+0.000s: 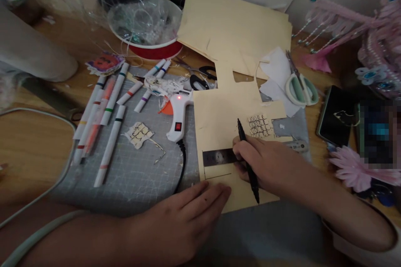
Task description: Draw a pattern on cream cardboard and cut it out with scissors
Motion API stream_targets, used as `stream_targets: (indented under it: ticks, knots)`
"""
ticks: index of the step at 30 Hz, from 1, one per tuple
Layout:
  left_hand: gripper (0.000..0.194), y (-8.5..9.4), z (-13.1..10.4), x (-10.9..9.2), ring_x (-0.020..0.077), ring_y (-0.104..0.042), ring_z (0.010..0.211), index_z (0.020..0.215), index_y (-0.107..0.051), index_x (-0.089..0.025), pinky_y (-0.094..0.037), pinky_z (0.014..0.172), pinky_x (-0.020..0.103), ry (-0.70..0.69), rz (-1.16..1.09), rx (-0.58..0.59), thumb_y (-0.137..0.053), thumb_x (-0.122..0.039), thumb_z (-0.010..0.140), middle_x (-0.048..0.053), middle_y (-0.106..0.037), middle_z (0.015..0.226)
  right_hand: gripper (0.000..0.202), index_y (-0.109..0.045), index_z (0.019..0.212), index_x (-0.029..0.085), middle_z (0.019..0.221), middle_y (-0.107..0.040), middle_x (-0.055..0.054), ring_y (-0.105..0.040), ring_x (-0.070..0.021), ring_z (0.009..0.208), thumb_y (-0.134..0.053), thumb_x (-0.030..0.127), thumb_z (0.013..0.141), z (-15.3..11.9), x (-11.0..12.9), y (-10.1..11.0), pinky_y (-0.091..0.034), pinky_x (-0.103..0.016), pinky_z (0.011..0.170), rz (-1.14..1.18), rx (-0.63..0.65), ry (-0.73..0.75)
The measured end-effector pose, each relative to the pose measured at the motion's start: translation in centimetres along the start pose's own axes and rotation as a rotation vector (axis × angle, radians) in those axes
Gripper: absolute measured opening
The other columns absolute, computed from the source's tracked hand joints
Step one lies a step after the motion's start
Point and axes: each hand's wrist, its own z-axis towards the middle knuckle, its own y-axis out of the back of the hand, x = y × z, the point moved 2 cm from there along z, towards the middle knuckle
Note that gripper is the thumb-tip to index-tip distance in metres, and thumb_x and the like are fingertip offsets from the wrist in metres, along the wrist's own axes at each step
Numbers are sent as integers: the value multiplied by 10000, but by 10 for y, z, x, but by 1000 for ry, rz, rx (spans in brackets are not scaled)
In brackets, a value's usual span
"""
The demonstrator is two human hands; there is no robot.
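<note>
My right hand (261,160) is closed around a black marker pen (253,181), which slants over a sheet of beige card (219,121). Beneath that hand lies a metal ruler (216,158); its far end shows to the right of the wrist. Black lines are drawn on the card around the ruler's left end, and rows of small loops fill a patch higher up. With fingers stretched out, my left hand (184,217) rests on the card's lower left edge. The card has cut-out notches at its top and right and lies on a grey cutting mat (150,167).
Left of the card are a white glue gun (178,117) with a lit red light, several markers (109,146) and a small drawn cutout (138,134). Black-handled scissors (199,82), green-handled scissors (296,89), a phone (335,112), stacked card (238,21) and a bowl (150,52) surround it.
</note>
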Motion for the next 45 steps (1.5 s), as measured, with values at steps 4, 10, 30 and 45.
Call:
stream_targets:
  ticks: [4, 10, 30, 45]
  knots:
    - [359, 0, 2, 6, 244, -394, 1243, 1200, -529, -154, -279, 1034, 367, 94, 61, -37, -469, -310, 882, 103, -464, 1349, 123, -449, 872, 161, 775, -557, -59, -521, -174, 623, -428, 92, 772, 1, -2, -2, -274, -248, 519, 31, -28, 9]
    - [569, -4, 3, 9, 304, -331, 1287, 1198, -451, -201, -238, 1010, 406, 266, 37, -40, -565, -525, 745, 193, -441, 1342, 137, -443, 887, 163, 765, -545, -51, -504, -170, 601, -416, 80, 781, 1, -2, 0, -264, -251, 516, -8, -26, 22]
    - [617, -4, 3, 11, 318, -274, 1311, 1209, -411, -238, -271, 995, 418, 304, -12, -15, -601, -526, 698, 174, -445, 1343, 158, -443, 851, 176, 772, -536, -51, -487, -153, 573, -417, 54, 755, 1, -4, 0, -276, -243, 503, 36, 13, 11]
    - [609, -5, 4, 11, 328, -290, 1297, 1190, -425, -240, -293, 984, 439, 317, -40, -33, -622, -512, 682, 166, -425, 1353, 136, -465, 876, 169, 781, -551, -52, -507, -161, 604, -441, 90, 768, 2, -5, 0, -272, -246, 509, 73, 10, -11]
